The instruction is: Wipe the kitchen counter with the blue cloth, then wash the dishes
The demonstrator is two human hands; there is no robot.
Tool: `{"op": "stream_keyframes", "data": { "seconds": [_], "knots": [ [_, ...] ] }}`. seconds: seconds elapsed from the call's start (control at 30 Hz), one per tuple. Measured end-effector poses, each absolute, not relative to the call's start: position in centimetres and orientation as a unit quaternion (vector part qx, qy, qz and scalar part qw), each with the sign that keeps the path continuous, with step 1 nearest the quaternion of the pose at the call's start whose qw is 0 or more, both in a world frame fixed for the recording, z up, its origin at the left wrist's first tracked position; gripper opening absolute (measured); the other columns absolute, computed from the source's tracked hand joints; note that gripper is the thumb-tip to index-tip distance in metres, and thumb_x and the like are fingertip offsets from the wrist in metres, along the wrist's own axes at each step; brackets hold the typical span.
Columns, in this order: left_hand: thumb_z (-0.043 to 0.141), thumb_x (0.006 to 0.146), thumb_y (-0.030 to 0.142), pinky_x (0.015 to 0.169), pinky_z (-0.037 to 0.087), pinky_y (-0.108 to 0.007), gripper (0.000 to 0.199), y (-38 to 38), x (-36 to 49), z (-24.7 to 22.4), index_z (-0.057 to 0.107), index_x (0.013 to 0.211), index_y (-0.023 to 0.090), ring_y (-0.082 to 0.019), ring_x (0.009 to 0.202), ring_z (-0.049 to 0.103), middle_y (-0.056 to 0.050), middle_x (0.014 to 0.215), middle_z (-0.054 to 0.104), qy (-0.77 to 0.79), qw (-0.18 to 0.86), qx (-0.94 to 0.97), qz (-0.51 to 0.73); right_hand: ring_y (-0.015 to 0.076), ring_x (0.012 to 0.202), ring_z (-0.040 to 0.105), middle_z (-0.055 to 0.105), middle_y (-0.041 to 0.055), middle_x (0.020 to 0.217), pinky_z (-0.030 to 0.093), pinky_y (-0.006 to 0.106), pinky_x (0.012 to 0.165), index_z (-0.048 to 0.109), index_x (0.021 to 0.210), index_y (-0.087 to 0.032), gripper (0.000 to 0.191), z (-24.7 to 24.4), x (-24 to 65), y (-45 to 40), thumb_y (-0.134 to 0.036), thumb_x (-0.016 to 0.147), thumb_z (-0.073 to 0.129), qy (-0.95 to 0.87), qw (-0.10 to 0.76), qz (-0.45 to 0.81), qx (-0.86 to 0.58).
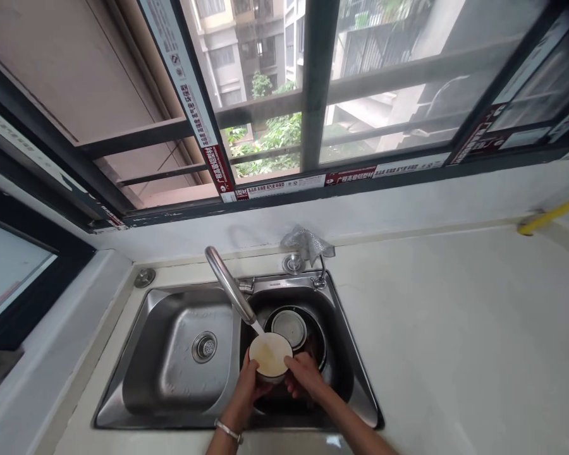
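Note:
Between my two hands is a round, pale bowl [271, 355] with a dark rim, held above the right basin. My left hand [250, 378] grips its left side, thumb on the rim. My right hand [304, 374] grips the right side, also with the thumb at the rim. Water runs from the faucet [231, 284] into the bowl, and some yellowish liquid shows inside. Behind it, another pale bowl [290, 326] sits within a dark round pan [320, 346] in the right basin. The bowl and my hands hide part of the pan.
The left basin [171, 354] has a drain strainer [203, 347]. Behind the sink are a metal stopper [145, 277], another metal strainer [293, 263], a grey mesh cloth [308, 242] and a soap dispenser [320, 278]. A white countertop [455, 328] extends right, towards a yellow pipe [554, 213].

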State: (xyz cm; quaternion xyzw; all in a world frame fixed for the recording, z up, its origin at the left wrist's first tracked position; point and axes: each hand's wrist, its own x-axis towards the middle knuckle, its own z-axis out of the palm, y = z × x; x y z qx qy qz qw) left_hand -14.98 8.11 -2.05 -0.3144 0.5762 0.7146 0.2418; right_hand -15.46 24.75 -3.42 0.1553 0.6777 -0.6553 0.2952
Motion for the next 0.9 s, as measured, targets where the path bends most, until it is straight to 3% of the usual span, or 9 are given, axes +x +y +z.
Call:
{"op": "stream_keyframes", "data": {
  "seconds": [0.13,0.23,0.33,0.43,0.53,0.63,0.7,0.8,0.9],
  "knots": [
    [0.054,0.082,0.035,0.079,0.059,-0.035,0.068,8.8,-15.1,-1.3,0.032,0.146,0.033,-0.021,0.101,0.064,-0.01,0.13,0.059,0.582,0.2,-0.312,0.723,0.0158,0.041,0.058,0.059,0.0018,0.051,0.044,0.023,0.036,0.052,0.063,-0.02,0.03,-3.2,-15.5,24.9,-0.039,0.085,0.043,0.709,0.27,-0.633,0.155],
    [0.051,0.082,0.031,0.077,0.059,-0.035,0.067,9.7,-15.7,-0.9,0.032,0.146,0.034,-0.021,0.1,0.064,-0.01,0.132,0.058,0.573,0.176,-0.34,0.724,0.0186,0.055,0.063,0.062,0.0035,0.057,0.053,0.027,0.051,0.055,0.064,-0.02,0.034,-1.6,-17.2,27.2,-0.045,0.086,0.047,0.746,0.223,-0.616,0.121],
    [0.052,0.08,0.028,0.072,0.06,-0.034,0.068,10.3,-15.8,-1.2,0.034,0.145,0.033,-0.021,0.095,0.065,-0.01,0.132,0.058,0.551,0.174,-0.36,0.733,0.0233,0.083,0.066,0.069,0.009,0.082,0.056,0.037,0.078,0.061,0.08,-0.021,0.034,2.4,-21.1,31.6,-0.049,0.09,0.045,0.832,-0.033,-0.55,0.06],
    [0.053,0.08,0.03,0.072,0.06,-0.033,0.069,10.9,-15.1,-2.0,0.034,0.146,0.033,-0.021,0.094,0.066,-0.01,0.129,0.06,0.525,0.173,-0.351,0.756,0.0271,0.119,0.055,0.062,0.0163,0.123,0.048,0.045,0.098,0.059,0.115,-0.019,0.039,7.5,-26.8,36.1,-0.046,0.095,0.04,0.843,-0.291,-0.451,0.039],
    [0.051,0.081,0.032,0.07,0.06,-0.034,0.069,11.7,-14.4,-2.7,0.033,0.147,0.032,-0.022,0.092,0.067,-0.011,0.123,0.062,0.521,0.171,-0.363,0.754,0.0294,0.125,0.051,0.058,0.0195,0.132,0.045,0.045,0.1,0.052,0.13,-0.014,0.052,10.8,-32.1,38.6,-0.049,0.094,0.04,0.883,-0.27,-0.378,0.072],
    [0.052,0.079,0.033,0.066,0.06,-0.037,0.072,12.4,-14.1,-3.0,0.031,0.148,0.033,-0.024,0.087,0.067,-0.012,0.121,0.062,0.53,0.17,-0.399,0.729,0.0283,0.101,0.063,0.07,0.017,0.103,0.049,0.038,0.086,0.064,0.109,-0.013,0.045,11.6,-35.1,38.9,-0.049,0.094,0.04,0.923,-0.15,-0.348,0.072],
    [0.053,0.078,0.033,0.066,0.06,-0.038,0.074,12.5,-13.8,-3.0,0.03,0.148,0.033,-0.024,0.087,0.067,-0.012,0.123,0.06,0.531,0.168,-0.407,0.724,0.0266,0.089,0.065,0.071,0.0152,0.086,0.049,0.035,0.082,0.067,0.091,-0.015,0.042,11.7,-35.5,38.8,-0.045,0.096,0.038,0.926,-0.136,-0.345,0.065],
    [0.053,0.078,0.033,0.065,0.06,-0.038,0.073,12.3,-13.0,-2.9,0.031,0.147,0.032,-0.026,0.09,0.067,-0.013,0.13,0.056,0.543,0.164,-0.386,0.727,0.0265,0.089,0.066,0.07,0.0167,0.087,0.05,0.038,0.083,0.066,0.09,-0.014,0.046,12.4,-34.1,39.4,-0.043,0.098,0.031,0.895,-0.255,-0.359,0.072],
    [0.054,0.079,0.036,0.068,0.061,-0.039,0.073,12.0,-12.2,-2.4,0.031,0.147,0.032,-0.027,0.097,0.066,-0.013,0.133,0.055,0.556,0.161,-0.36,0.732,0.0276,0.109,0.063,0.068,0.0178,0.113,0.049,0.043,0.096,0.065,0.112,-0.014,0.045,13.6,-30.2,40.7,-0.044,0.098,0.034,0.824,-0.407,-0.393,0.029]
  ]
}}
